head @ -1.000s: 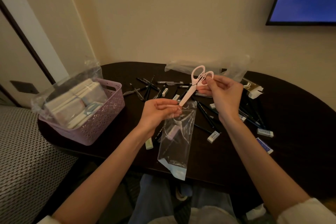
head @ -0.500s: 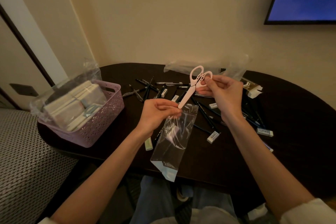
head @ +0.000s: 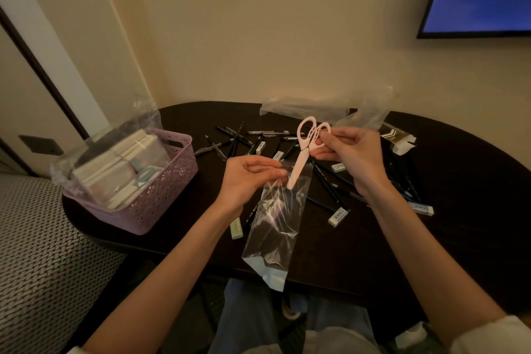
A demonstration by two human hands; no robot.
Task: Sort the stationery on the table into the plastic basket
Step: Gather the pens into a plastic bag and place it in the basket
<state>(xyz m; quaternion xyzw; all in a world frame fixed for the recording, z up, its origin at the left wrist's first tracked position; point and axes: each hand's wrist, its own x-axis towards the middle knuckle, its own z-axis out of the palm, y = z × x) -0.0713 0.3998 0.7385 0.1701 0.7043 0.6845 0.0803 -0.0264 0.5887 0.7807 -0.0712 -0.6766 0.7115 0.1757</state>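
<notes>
Since a second ago the scissors (head: 305, 152) have slid lower, their closed tip now inside the mouth of the clear bag (head: 275, 218), which hangs longer over the dark table (head: 459, 195). At the table's left end sits the purple basket (head: 161, 195), packed with notepads. The right hand (head: 349, 156) pinches the scissors' handle loops; the left hand (head: 247, 178) pinches the bag's top edge. Pens (head: 238, 141) and erasers (head: 338, 217) lie scattered behind.

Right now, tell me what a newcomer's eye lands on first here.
The pink scissors, held mid-air at centre by the right hand, their tip at the mouth of a clear bag pinched by the left hand. Next, the lilac basket at the table's left end.
</notes>
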